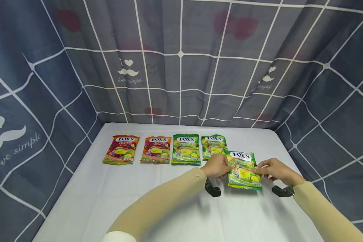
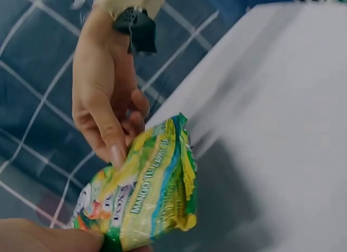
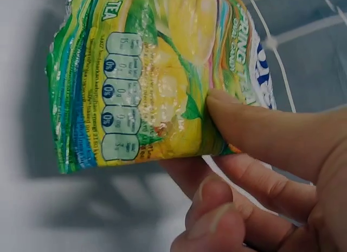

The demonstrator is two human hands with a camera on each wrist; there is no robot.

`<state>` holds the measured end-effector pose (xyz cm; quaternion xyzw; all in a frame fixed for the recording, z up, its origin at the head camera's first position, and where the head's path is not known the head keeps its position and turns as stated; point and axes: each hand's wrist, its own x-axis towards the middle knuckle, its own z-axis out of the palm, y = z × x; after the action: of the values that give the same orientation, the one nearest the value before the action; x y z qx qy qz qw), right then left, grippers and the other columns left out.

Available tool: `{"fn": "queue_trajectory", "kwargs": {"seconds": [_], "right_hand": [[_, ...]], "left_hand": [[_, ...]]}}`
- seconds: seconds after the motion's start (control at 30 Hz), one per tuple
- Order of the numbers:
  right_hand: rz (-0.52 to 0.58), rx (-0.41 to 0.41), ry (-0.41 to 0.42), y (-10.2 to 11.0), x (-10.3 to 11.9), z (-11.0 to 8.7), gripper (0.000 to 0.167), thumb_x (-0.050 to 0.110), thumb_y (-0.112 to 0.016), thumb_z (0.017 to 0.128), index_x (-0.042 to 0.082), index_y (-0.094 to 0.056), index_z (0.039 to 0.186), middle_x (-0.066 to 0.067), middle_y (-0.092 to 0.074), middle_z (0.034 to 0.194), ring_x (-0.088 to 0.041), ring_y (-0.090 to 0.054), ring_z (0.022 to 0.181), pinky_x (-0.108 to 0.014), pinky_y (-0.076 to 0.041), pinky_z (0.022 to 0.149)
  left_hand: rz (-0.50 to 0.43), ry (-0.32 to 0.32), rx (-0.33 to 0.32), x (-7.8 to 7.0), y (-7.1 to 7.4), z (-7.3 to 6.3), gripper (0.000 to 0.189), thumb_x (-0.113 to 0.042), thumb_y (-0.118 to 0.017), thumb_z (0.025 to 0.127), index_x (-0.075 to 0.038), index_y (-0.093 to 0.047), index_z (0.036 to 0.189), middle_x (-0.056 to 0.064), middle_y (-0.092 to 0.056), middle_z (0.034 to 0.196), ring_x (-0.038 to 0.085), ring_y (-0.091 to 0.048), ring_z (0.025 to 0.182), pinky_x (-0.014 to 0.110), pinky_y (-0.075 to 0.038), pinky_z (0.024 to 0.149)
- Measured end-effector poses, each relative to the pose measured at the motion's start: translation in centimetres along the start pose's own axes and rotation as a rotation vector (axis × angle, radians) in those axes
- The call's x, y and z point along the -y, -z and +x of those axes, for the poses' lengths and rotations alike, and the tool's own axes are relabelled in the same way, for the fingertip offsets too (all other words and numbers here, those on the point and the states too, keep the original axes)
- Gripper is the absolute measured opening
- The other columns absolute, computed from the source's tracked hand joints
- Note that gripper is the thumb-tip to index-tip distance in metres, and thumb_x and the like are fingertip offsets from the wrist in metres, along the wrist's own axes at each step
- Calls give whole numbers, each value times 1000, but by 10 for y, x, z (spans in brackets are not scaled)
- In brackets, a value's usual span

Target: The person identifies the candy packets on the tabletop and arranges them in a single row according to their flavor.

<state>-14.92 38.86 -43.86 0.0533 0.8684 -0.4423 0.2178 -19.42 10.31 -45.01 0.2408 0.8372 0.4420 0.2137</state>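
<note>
A green and yellow bag of Fox's Spring Tea candy [image 1: 243,173] is held up off the white table, its printed front facing up. My left hand [image 1: 216,165] pinches its left edge. At the opposite edge my right hand [image 1: 279,171] grips it, thumb on the front and fingers underneath. In the right wrist view the thumb of the right hand [image 3: 282,170] presses on the candy bag [image 3: 162,84], and the other fingers curl below. The left wrist view shows both hands on the bag [image 2: 149,192], with its shadow on the tabletop.
Along the back of the white table [image 1: 109,195] lie two red Fruits candy bags, one at far left [image 1: 121,150] and one beside it [image 1: 156,149]. Right of them are a green Spring Tea bag [image 1: 186,150] and another [image 1: 213,144], near my left hand. Grey checked curtains [image 1: 166,74] surround the table.
</note>
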Motion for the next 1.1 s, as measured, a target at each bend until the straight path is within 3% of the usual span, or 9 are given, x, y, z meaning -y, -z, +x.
{"fn": "queue_trajectory", "kwargs": {"seconds": [0.2, 0.3, 0.43, 0.5, 0.57, 0.7, 0.77, 0.93, 1.1], "right_hand": [[-6, -66, -47, 27, -10, 35, 46, 29, -78, 104, -12, -71, 123, -2, -68, 86, -19, -58, 78, -34, -53, 66], [-10, -105, -72, 34, -15, 49, 50, 31, -78, 104, -13, -69, 126, -1, -68, 88, -19, -58, 79, -34, -54, 66], [-12, -152, -87, 36, -16, 66, 53, 31, -78, 104, -16, -67, 128, -4, -67, 90, -19, -57, 77, -33, -54, 64], [-30, -166, -83, 36, -15, 74, 54, 30, -77, 104, -17, -66, 127, -6, -65, 90, -19, -57, 76, -33, -54, 64], [-34, -191, -85, 35, -14, 81, 55, 30, -78, 103, -17, -67, 127, -7, -65, 89, -19, -58, 75, -33, -55, 63], [-41, -235, -96, 36, -16, 94, 56, 30, -79, 102, -18, -66, 128, -7, -66, 86, -20, -60, 74, -33, -57, 63], [-33, -251, -116, 36, -17, 98, 56, 30, -80, 101, -17, -66, 128, -7, -66, 84, -19, -61, 73, -33, -57, 63], [-38, -268, -146, 36, -23, 102, 53, 30, -78, 102, -16, -68, 126, -5, -64, 78, -18, -59, 72, -33, -57, 63], [-64, -307, -131, 35, -26, 101, 49, 29, -78, 102, -15, -70, 123, -5, -64, 79, -18, -59, 73, -33, -56, 63]], "left_hand": [[121, 22, -103, -8, -6, 48, 49, -14, -72, 108, -10, -58, 61, 7, -67, 56, 24, -70, 54, 21, -50, 51], [158, 54, -110, -4, -11, 72, 58, -15, -71, 107, -13, -49, 53, 1, -52, 46, 20, -54, 43, 24, -40, 47], [249, 113, -162, 21, -28, 116, 57, -20, -72, 102, -17, -41, 54, -3, -30, 48, 14, -29, 44, 30, -32, 46], [265, 151, -176, 30, -32, 132, 53, -21, -73, 101, -17, -42, 58, -2, -28, 53, 15, -29, 47, 31, -35, 48], [284, 175, -182, 39, -35, 147, 45, -21, -74, 101, -17, -48, 63, -2, -35, 57, 16, -37, 50, 33, -39, 49], [327, 192, -196, 37, -32, 155, 18, -18, -75, 100, -13, -66, 85, 2, -55, 70, 19, -54, 60, 36, -47, 54], [346, 200, -184, 32, -30, 154, 13, -16, -75, 100, -11, -72, 90, 4, -61, 72, 20, -58, 60, 36, -49, 53], [357, 195, -139, 29, -34, 157, 28, -13, -72, 103, -12, -67, 74, 3, -61, 68, 18, -56, 56, 33, -49, 49], [395, 189, -173, 31, -42, 164, 29, -12, -73, 100, -14, -65, 73, 2, -62, 68, 17, -56, 57, 32, -49, 50]]}}
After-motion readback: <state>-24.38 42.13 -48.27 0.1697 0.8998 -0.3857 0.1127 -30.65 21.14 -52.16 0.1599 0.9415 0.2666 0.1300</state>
